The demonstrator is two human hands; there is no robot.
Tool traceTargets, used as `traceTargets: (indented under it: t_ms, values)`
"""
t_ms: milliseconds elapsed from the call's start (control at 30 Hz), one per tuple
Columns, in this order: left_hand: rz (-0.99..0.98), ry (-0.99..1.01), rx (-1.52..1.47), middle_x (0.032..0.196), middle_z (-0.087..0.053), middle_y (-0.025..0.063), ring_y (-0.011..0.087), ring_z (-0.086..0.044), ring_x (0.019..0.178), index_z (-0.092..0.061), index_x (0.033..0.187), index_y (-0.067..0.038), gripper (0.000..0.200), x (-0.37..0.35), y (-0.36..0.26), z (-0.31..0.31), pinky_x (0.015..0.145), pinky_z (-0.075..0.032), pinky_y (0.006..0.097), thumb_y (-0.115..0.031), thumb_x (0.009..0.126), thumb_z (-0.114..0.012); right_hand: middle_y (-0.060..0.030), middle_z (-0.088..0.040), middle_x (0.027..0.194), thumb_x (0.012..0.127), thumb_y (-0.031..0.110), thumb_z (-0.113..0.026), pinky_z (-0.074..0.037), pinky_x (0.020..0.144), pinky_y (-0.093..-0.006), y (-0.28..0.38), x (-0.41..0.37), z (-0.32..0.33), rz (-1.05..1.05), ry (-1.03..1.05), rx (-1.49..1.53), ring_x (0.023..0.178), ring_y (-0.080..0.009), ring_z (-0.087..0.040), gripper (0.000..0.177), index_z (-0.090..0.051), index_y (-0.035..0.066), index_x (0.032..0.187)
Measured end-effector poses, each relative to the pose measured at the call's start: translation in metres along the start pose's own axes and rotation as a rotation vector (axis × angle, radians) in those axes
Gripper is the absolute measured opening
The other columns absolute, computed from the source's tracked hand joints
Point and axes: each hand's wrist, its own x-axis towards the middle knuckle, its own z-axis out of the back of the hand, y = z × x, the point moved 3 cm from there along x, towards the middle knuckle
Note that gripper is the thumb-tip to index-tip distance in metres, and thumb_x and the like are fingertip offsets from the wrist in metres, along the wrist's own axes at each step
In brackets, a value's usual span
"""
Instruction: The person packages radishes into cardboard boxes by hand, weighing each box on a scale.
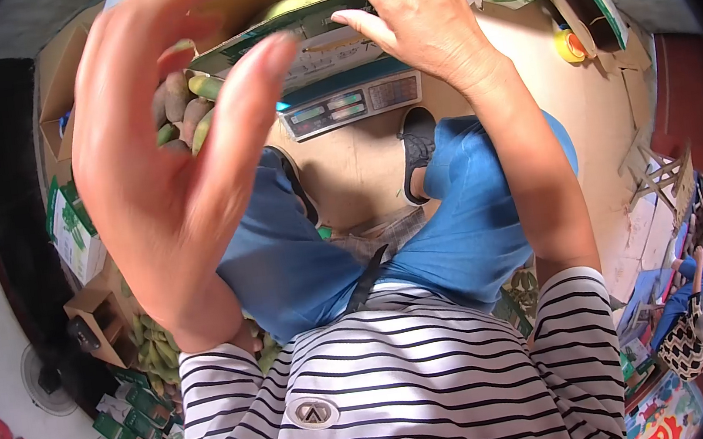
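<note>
Just beyond a grey-panelled electronic scale (353, 107), a green-and-white printed cardboard box (323, 58), brown inside, green flap (310, 22) along its near edge, rounded pale-green produce (288, 6) partly showing, bare right hand (417, 20) half-spread at the edge, grip unclear, blurred bare left hand (151, 147) open, thumb apart, nothing visibly held.

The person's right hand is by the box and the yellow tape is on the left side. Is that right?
Not quite: the head view shows the yellow tape on the right side. The right hand is by the box, as you said.
</note>
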Motion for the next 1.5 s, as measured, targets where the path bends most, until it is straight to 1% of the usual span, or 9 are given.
traceTargets:
  t_ms: [167,267,567,733,867,967,1100,1333,1500]
  values:
    - [0.216,0.26,0.025,0.102,-0.064,0.0173,0.028,-0.064,0.096,-0.06,0.113,0.001,0.031,0.049,-0.036,-0.02,0.081,-0.05,0.0355,-0.018,0.089,-0.068,-0.0159,-0.06,0.104,0.079,0.022,-0.071,-0.046,0.089,-0.0426,-0.007,-0.004,0.007,-0.063,-0.037,0.05,0.099,-0.0333,-0.057,0.046,-0.055,0.002,0.117]
    - [-0.179,0.135,0.206,0.093,-0.06,0.0212,0.0362,-0.06,0.086,-0.057,0.105,0.004,0.027,0.049,0.017,-0.058,0.074,-0.049,0.0385,-0.013,0.087,-0.068,-0.0162,-0.06,0.104,0.079,0.02,-0.069,-0.046,0.088,-0.0427,-0.009,-0.005,0.011,-0.097,0.0,0.04,0.1,-0.0335,-0.057,0.044,-0.055,0.002,0.117]
    - [-0.056,0.271,0.345,0.092,-0.064,0.0199,0.0383,-0.062,0.09,-0.064,0.1,0.0,0.039,0.029,0.059,-0.107,0.077,-0.049,0.0439,-0.037,0.089,-0.066,-0.0187,-0.059,0.112,0.082,0.012,-0.061,-0.045,0.095,-0.0437,-0.02,-0.01,0.029,-0.118,0.028,0.074,0.107,-0.0364,-0.056,0.036,-0.058,0.0,0.116]
    - [-0.106,0.436,0.36,0.087,-0.064,0.0142,0.0329,-0.063,0.088,-0.059,0.089,-0.002,0.021,0.026,0.07,-0.122,0.078,-0.051,0.043,-0.019,0.082,-0.069,-0.0204,-0.058,0.119,0.084,0.012,-0.062,-0.045,0.098,-0.0436,-0.054,0.01,0.053,-0.174,-0.048,-0.076,0.113,-0.0379,-0.055,0.037,-0.057,0.001,0.119]
    - [-0.16,0.422,0.383,0.087,-0.064,0.0146,0.0332,-0.064,0.088,-0.059,0.093,-0.003,0.014,0.029,0.072,-0.132,0.077,-0.052,0.0429,-0.011,0.083,-0.064,-0.0203,-0.062,0.115,0.077,0.01,-0.062,-0.048,0.095,-0.0434,-0.102,0.062,0.003,0.093,-0.094,-0.204,0.109,-0.037,-0.057,0.043,-0.059,0.003,0.118]
    - [-0.085,0.461,0.381,0.091,-0.063,0.0139,0.034,-0.062,0.091,-0.059,0.094,-0.004,0.013,0.031,0.066,-0.131,0.077,-0.05,0.0443,-0.01,0.084,-0.063,-0.0184,-0.064,0.103,0.083,0.013,-0.062,-0.051,0.086,-0.0431,-0.133,0.118,-0.048,-0.29,0.389,-0.295,0.097,-0.0343,-0.062,0.029,-0.064,0.003,0.11]
    - [-0.059,0.436,0.357,0.09,-0.066,0.0137,0.0321,-0.063,0.088,-0.061,0.093,-0.003,0.016,0.033,0.058,-0.122,0.076,-0.05,0.0434,-0.01,0.08,-0.067,-0.01,-0.069,0.099,0.077,0.028,-0.075,-0.054,0.079,-0.0393,-0.146,0.124,-0.072,-0.281,0.804,-0.389,0.093,-0.0274,-0.066,0.032,-0.069,0.009,0.101]
    - [-0.129,0.411,0.395,0.081,-0.061,0.0122,0.0307,-0.061,0.08,-0.061,0.082,-0.002,0.012,0.027,0.06,-0.126,0.072,-0.048,0.0427,-0.013,0.081,-0.068,-0.0118,-0.071,0.094,0.077,0.028,-0.074,-0.055,0.077,-0.0408,-0.17,0.136,-0.109,-0.265,0.855,-0.327,0.088,-0.0293,-0.068,0.029,-0.071,0.009,0.099]
    - [-0.254,0.359,0.45,0.08,-0.061,0.0073,0.0252,-0.061,0.08,-0.061,0.08,-0.006,0.007,0.025,0.052,-0.134,0.07,-0.046,0.0369,-0.013,0.08,-0.065,-0.0113,-0.072,0.09,0.08,0.025,-0.069,-0.055,0.074,-0.0411,-0.162,0.101,-0.091,0.103,0.667,-0.391,0.085,-0.0301,-0.068,0.023,-0.072,0.011,0.097]
